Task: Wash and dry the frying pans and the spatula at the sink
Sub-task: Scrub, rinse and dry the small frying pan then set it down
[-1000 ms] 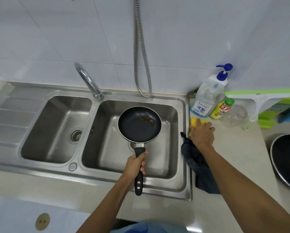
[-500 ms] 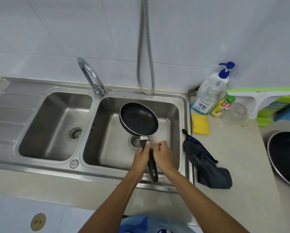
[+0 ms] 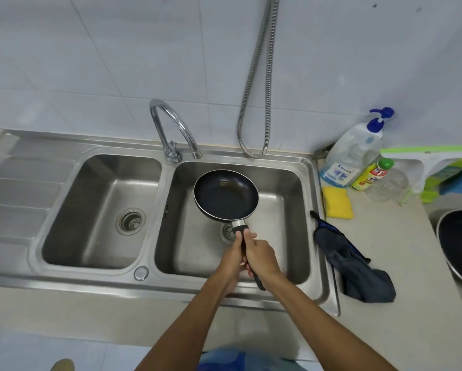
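Pan (image 3: 226, 195) over right basin (image 3: 286, 188), bowl away, handle (image 3: 259, 281) toward me. My left grip (image 3: 231, 259) and right grip (image 3: 263, 259) both wrapped round its handle. Bottle (image 3: 350, 156) on counter (image 3: 385, 250) reads "Kasso".

A: how many of what at that sink?
B: 2 frying pans: small frying pan (image 3: 226, 195), big frying pan (image 3: 460, 247). 2 basins: left basin (image 3: 72, 210), right basin (image 3: 286, 210). 1 faucet (image 3: 172, 153), 1 hose (image 3: 271, 76), 1 pump bottle (image 3: 350, 156), 1 yellow sponge (image 3: 337, 202), 1 dark cloth (image 3: 358, 271), 1 squeegee (image 3: 425, 156).
A: hands?
B: 2, left hand (image 3: 234, 254), right hand (image 3: 262, 257).
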`<state>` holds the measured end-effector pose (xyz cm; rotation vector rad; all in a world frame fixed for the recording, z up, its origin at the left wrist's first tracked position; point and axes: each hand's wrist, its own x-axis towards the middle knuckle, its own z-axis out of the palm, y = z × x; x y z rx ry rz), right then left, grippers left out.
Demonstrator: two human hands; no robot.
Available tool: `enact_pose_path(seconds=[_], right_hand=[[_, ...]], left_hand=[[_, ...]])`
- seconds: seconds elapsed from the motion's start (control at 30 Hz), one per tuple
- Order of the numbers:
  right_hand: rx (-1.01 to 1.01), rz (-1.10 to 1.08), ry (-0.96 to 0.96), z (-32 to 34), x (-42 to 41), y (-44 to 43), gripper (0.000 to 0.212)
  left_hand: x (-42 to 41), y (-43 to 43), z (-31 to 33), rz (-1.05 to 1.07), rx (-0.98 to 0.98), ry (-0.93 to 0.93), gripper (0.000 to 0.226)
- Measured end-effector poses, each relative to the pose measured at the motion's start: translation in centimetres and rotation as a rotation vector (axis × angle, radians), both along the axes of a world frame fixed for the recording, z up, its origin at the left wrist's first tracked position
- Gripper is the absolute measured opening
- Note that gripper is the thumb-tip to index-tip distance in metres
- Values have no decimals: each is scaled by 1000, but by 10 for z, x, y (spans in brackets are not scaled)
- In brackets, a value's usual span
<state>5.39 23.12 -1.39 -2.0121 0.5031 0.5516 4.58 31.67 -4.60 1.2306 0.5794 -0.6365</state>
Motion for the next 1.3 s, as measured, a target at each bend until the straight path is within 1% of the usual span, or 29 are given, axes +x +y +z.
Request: enact_pose_path(seconds=[0.07, 0.1, 0.13, 0.17, 0.2, 0.23, 0.27, 0.3, 0.33, 0.37, 0.4, 0.43, 0.5, 0.6, 0.67, 0.73, 0.8, 0.9, 1.0, 1.1, 1.2, 1.3], right_hand=[[-36, 7, -46, -4, -3, 2, 61], [-44, 0, -67, -6, -3, 3, 61], [-41, -19, -80, -7, -2, 4, 62], [-37, -40, -87, -8, -2, 6, 62], [-38, -55, -99, -9, -1, 8, 63], [-46, -60, -116, -9, -1, 11, 62], [-59, -57, -128, -9, -1, 14, 62], [-75, -52, -130, -11, -3, 17, 62], [-87, -51, -128, -11, -5, 20, 62], [-100, -50, -128, -12, -8, 23, 62], [-112, -51, -137, -12, -9, 25, 62], [-126, -50, -150, -12, -9, 28, 61], [-154, -42, -177, -10, -7, 31, 60], [-164, -41, -189, -8, -6, 33, 59], [-172, -43, -188, -8, -8, 34, 60], [-189, -39, -187, -7, -9, 35, 60], [-199, -36, -186, -9, -9, 35, 61], [-206, -28, -170, -11, -10, 39, 61], [-208, -35, -165, -17, -9, 44, 61], [-198, -33, -150, -25, -7, 49, 61], [-203, -22, -138, -32, -6, 55, 61], [-202, -33, -129, -37, -6, 58, 61]], left_hand=[[5, 26, -5, -67, 71, -10, 71], [10, 42, -10, -52, 156, -23, 77], [17, 58, -12, -3, 324, -44, 82], [25, 76, -10, 63, 531, -88, 81], [35, 95, -6, 122, 706, -161, 70], [48, 112, -1, 156, 847, -247, 53], [65, 127, 10, 137, 975, -354, 37], [84, 140, 19, 79, 1086, -478, 27], [108, 150, 33, 17, 1192, -611, 25], [132, 160, 39, -59, 1298, -739, 31], [157, 168, 46, -153, 1399, -824, 41], [181, 175, 51, -253, 1482, -876, 49], [214, 182, 57, -488, 1575, -886, 57], [228, 186, 50, -696, 1651, -768, 56], [218, 187, 38, -753, 1741, -725, 53], [204, 189, 31, -736, 1786, -738, 51], [196, 191, 27, -705, 1779, -735, 49], [183, 195, 16, -683, 1757, -740, 55], [171, 195, 11, -644, 1697, -758, 64], [157, 197, 1, -679, 1632, -761, 63], [147, 203, -11, -688, 1475, -734, 63], [146, 212, -19, -684, 1330, -768, 59]])
